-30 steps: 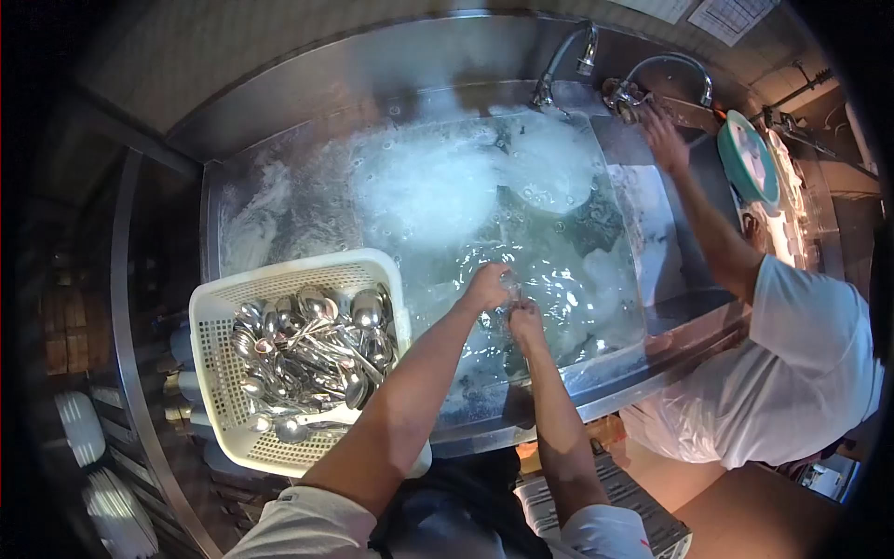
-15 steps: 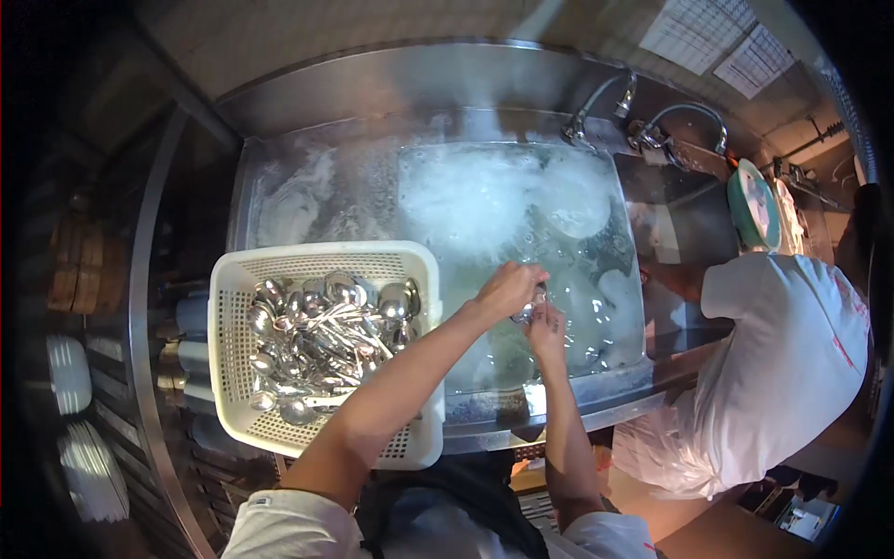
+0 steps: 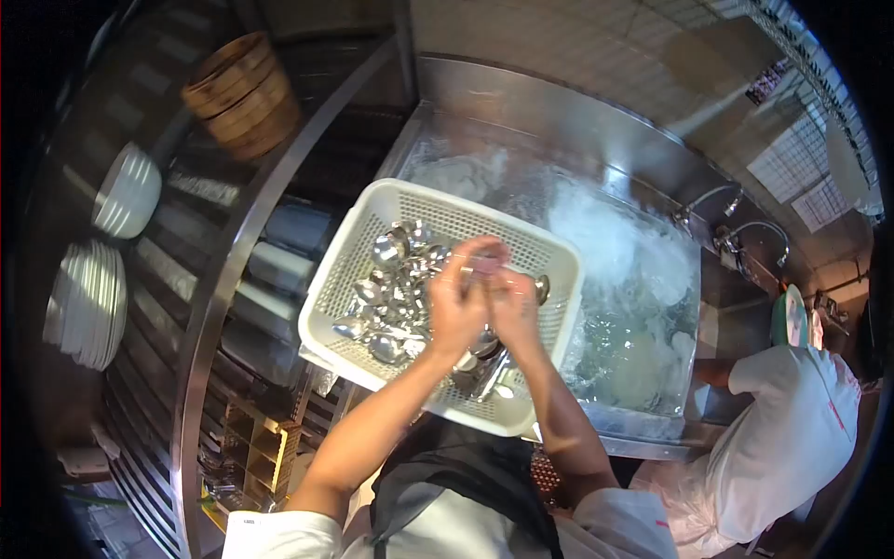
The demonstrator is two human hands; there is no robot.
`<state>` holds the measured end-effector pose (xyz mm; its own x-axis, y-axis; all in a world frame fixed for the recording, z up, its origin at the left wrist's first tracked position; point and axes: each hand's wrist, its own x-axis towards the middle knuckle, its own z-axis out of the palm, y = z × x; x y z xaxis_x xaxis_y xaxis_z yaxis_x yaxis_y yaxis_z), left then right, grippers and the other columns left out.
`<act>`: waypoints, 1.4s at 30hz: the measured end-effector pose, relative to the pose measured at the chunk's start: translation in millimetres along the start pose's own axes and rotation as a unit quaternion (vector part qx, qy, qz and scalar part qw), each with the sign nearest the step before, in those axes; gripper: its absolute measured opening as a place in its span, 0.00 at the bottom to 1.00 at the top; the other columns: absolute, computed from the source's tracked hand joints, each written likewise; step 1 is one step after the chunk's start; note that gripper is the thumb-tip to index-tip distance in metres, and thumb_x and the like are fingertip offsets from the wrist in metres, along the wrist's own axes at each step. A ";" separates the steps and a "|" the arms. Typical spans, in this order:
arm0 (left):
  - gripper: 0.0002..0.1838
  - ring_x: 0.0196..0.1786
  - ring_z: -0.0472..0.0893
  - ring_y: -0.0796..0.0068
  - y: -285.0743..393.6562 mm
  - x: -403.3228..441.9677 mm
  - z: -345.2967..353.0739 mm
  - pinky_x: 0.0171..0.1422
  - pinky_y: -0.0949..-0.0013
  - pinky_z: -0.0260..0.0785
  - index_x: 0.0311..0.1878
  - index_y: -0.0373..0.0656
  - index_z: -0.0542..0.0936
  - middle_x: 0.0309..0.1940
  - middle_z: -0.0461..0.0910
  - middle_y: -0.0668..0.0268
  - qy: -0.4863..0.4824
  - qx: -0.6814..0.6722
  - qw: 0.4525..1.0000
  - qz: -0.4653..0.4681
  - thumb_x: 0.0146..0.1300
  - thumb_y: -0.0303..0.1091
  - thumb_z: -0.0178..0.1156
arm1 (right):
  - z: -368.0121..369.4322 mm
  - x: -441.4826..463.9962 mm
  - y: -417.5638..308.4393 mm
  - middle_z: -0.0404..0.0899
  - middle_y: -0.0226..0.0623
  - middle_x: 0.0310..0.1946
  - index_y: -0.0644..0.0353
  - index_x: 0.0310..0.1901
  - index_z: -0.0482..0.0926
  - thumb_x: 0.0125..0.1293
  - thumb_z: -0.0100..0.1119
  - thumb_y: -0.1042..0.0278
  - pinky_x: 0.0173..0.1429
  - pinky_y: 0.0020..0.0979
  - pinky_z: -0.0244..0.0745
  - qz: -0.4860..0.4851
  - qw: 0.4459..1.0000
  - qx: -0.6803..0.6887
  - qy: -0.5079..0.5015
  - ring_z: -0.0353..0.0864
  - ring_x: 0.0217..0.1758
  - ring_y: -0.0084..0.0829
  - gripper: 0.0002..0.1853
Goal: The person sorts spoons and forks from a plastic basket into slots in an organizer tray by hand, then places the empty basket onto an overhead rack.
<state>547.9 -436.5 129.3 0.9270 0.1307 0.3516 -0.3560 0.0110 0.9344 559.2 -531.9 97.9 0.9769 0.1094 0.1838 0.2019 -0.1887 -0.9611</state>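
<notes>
Close together, the left hand [image 3: 458, 303] and right hand [image 3: 510, 303] curl their fingers narrowly; whatever they hold is too blurred to tell. Both are above metal spoons [image 3: 386, 347] piled in a white plastic basket [image 3: 321, 347]. Right of the basket lies a sink [image 3: 643, 421] of sudsy water [image 3: 619, 349]; beyond, a person [image 3: 787, 438] in white stands near a green basin [image 3: 778, 319].

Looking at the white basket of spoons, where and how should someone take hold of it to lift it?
Probably by the rim of the basket, at its two shorter ends: left hand on the left end, right hand on the right, both coming from outside. The basket sits open side up, its thick rim runs around the top, and spoons lie inside.
</notes>
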 end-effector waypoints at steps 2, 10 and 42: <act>0.11 0.46 0.76 0.74 2.5 -0.2 -55.7 0.46 0.72 0.71 0.50 0.38 0.71 0.44 0.75 0.59 0.101 0.033 0.994 0.034 0.65 0.24 0.45 | 49.3 -4.1 -6.9 0.76 0.42 0.25 0.65 0.35 0.78 0.63 0.53 0.56 0.36 0.34 0.69 -0.121 0.991 -0.039 -0.049 0.75 0.29 0.34 0.16; 0.13 0.38 0.70 0.82 -11.2 -41.8 -201.7 0.39 0.76 0.65 0.52 0.45 0.65 0.38 0.69 0.68 0.299 -0.034 0.952 -0.058 0.66 0.31 0.51 | 19.6 30.3 112.6 0.79 0.46 0.28 0.65 0.38 0.77 0.54 0.62 0.63 0.39 0.34 0.72 -0.080 0.950 -0.282 0.105 0.79 0.32 0.41 0.15; 0.09 0.35 0.72 0.77 43.5 -139.0 -240.7 0.34 0.73 0.67 0.45 0.50 0.69 0.33 0.71 0.69 0.406 -0.271 0.868 -0.094 0.65 0.41 0.51 | 170.2 127.3 96.7 0.77 0.46 0.40 0.52 0.47 0.76 0.48 0.66 0.60 0.51 0.38 0.70 -0.127 0.830 -0.474 -0.265 0.76 0.47 0.40 0.22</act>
<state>375.1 -215.6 107.4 0.6650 0.7282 -0.1660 -0.4140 0.5443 0.7296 691.0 -370.2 -6.8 0.7768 0.6298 -0.0032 0.6068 -0.7497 -0.2639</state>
